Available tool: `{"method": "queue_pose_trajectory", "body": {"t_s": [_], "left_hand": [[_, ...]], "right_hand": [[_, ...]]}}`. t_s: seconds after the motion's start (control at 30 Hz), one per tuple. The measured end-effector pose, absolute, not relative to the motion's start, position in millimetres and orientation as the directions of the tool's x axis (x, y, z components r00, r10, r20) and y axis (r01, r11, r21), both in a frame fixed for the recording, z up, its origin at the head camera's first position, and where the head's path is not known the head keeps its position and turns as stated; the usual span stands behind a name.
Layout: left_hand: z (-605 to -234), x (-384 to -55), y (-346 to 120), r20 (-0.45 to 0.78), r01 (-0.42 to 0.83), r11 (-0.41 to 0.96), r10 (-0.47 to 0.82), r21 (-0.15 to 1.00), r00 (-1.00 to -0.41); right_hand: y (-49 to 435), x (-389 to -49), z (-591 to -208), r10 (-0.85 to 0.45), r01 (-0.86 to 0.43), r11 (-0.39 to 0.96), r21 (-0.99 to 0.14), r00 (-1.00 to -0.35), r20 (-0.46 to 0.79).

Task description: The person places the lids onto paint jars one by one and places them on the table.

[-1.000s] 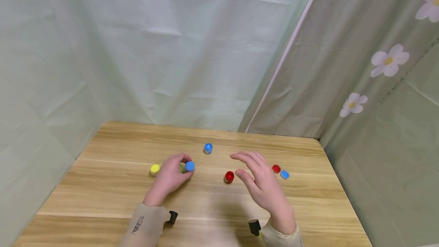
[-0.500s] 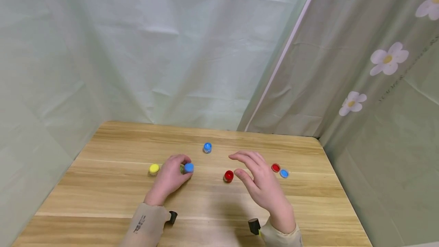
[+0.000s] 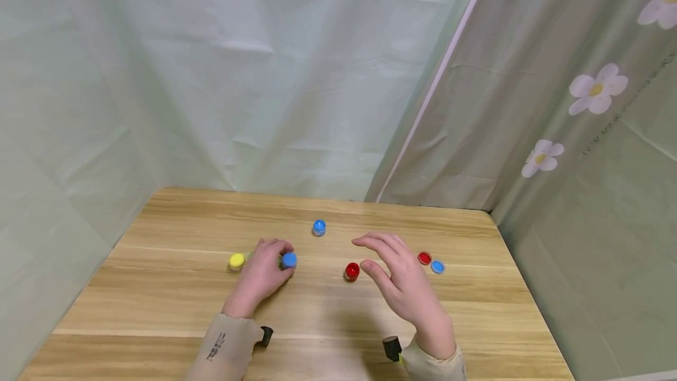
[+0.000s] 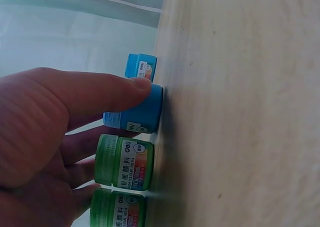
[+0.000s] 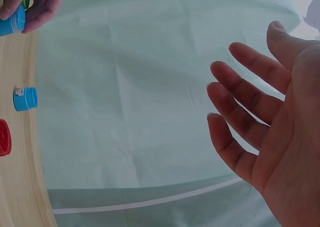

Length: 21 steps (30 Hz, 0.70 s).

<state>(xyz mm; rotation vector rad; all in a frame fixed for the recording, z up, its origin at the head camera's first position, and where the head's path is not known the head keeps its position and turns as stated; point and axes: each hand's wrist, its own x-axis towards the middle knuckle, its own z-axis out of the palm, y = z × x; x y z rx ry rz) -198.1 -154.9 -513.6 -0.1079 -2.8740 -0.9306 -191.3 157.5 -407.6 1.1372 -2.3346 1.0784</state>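
In the head view, the left hand (image 3: 263, 272), left of the lower centre, grips a blue-lidded paint jar (image 3: 288, 260) between thumb and fingers; its lid faces up towards the camera. The right hand (image 3: 407, 287), right of the lower centre, is well apart from it, fingers loosely bent and thumb spread away. Between the hands stands an uncapped red paint jar (image 3: 351, 272), with an uncapped blue paint jar (image 3: 319, 228) above it in the frame. A yellow-lidded jar (image 3: 237, 262) stands left of the left hand; a red lid (image 3: 425, 258) and a blue lid (image 3: 437, 267) lie to the right on the wooden table (image 3: 312, 346).

In the left wrist view, the gripped jar is at the centre, long axis across the frame, lid to the left, base towards the tabletop; whether it touches I cannot tell. Two green paint jars (image 4: 135, 164) stand below it in the frame, lids likewise left.

In the right wrist view, the gripped jar is at the upper left, lid to the right; the right hand's spread fingers fill the right side.
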Motion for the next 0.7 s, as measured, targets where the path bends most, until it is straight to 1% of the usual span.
{"method": "queue_pose_trajectory", "body": {"t_s": [0.2,0.33,0.47,0.57,0.7], "left_hand": [[-513,-199,-156,0.15,0.127,0.815,0.05,0.565,-0.987],[-509,-199,-155,0.163,0.144,0.814,0.061,0.563,-0.985],[-498,-197,-147,0.183,0.153,0.782,0.051,0.604,-0.982],[-490,-193,-132,0.21,0.17,0.742,0.04,0.649,-0.977],[-489,-190,-105,0.246,0.228,0.661,0.067,0.715,-0.967]], "right_hand": [[156,-192,-407,-0.538,-0.78,0.396,-0.485,-0.624,0.566],[156,-192,-407,-0.535,-0.773,0.401,-0.492,-0.633,0.559],[160,-193,-408,-0.518,-0.759,0.409,-0.507,-0.651,0.555],[167,-196,-409,-0.493,-0.749,0.412,-0.518,-0.662,0.565],[186,-205,-411,-0.465,-0.73,0.44,-0.523,-0.683,0.563]]}}
